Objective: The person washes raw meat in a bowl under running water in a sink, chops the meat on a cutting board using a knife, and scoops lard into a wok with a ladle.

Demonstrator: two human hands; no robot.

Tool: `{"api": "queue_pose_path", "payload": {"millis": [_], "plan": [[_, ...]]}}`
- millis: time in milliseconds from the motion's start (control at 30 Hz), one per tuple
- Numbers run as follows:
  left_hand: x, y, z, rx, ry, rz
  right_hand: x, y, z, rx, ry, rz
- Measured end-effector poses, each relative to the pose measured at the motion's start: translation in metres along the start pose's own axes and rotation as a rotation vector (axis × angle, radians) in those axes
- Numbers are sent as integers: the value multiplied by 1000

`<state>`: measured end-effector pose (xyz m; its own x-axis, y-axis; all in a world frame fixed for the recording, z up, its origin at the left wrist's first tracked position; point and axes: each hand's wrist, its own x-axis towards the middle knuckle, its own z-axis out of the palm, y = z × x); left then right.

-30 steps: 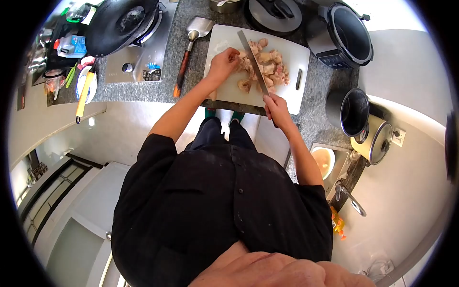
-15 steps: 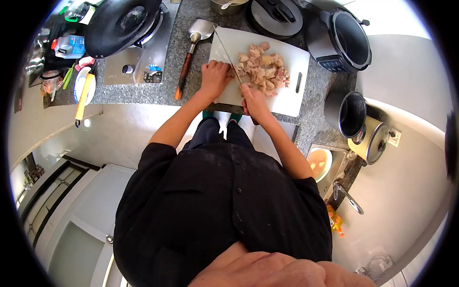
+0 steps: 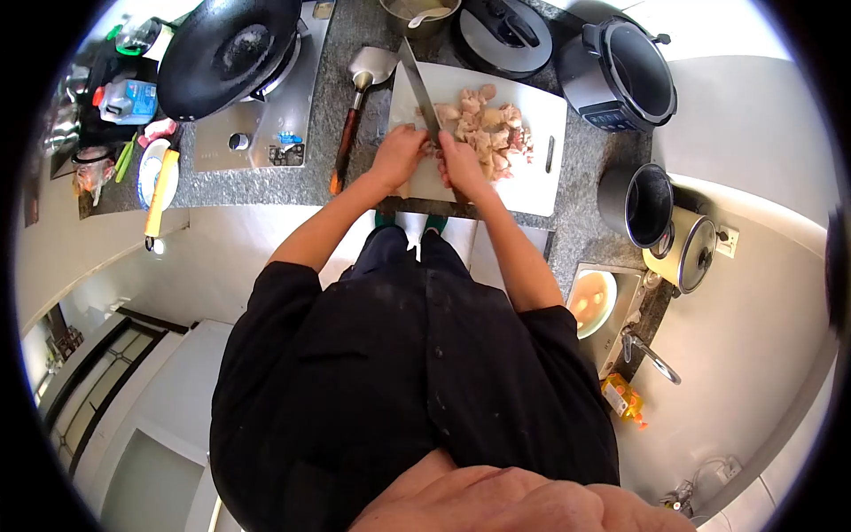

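My right hand point(image 3: 461, 166) is wrapped round the handle of a cleaver-like knife point(image 3: 418, 87), whose blade points away from me and shows its broad side. Close to the blade's left side, my left hand point(image 3: 398, 156) has its fingers curled on a small piece of meat point(image 3: 429, 149), mostly hidden by the fingers. Both hands are over a white cutting board point(image 3: 532, 191). A heap of pale cut meat pieces point(image 3: 487, 133) lies on the board, to the right of the knife.
Left of the board lies a spatula point(image 3: 350, 124) with a wooden handle. A black wok point(image 3: 232, 55) sits on the stove. Behind the board are a pot point(image 3: 417, 25) with a spoon and a dark lid point(image 3: 503, 40). A pressure cooker point(image 3: 620, 75) stands right; a bowl point(image 3: 596, 301) sits in the sink.
The knife has turned to show more of its blade, and its handle end has moved up the board. My left hand has shifted slightly down, and both hands are closer together.
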<state>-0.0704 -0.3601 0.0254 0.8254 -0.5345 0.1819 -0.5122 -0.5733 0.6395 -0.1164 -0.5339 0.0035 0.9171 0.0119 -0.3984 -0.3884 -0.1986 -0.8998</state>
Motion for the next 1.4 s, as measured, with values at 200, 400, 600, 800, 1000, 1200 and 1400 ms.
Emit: {"api": "queue_pose_path", "payload": {"millis": [200,400,600,800,1000,1200,1400], "plan": [[10,-11,28,-788,48,-448,-28,-55,-38,83,49,175],[6,12,21,-169,14,-249,-58,-75,-31,96,90,130],[-7,1,22,40,77,-104,-102,-64,-5,103,63,223],[-4,-9,26,-20,43,-108,-100,-37,8,-4,31,335],[-2,-15,29,-59,61,-66,-62,7,15,-245,45,-16],[-2,-16,33,-52,29,-80,-23,-40,14,-42,47,260],[22,-21,47,-630,-39,-414,-94,-44,-22,206,125,194]]}}
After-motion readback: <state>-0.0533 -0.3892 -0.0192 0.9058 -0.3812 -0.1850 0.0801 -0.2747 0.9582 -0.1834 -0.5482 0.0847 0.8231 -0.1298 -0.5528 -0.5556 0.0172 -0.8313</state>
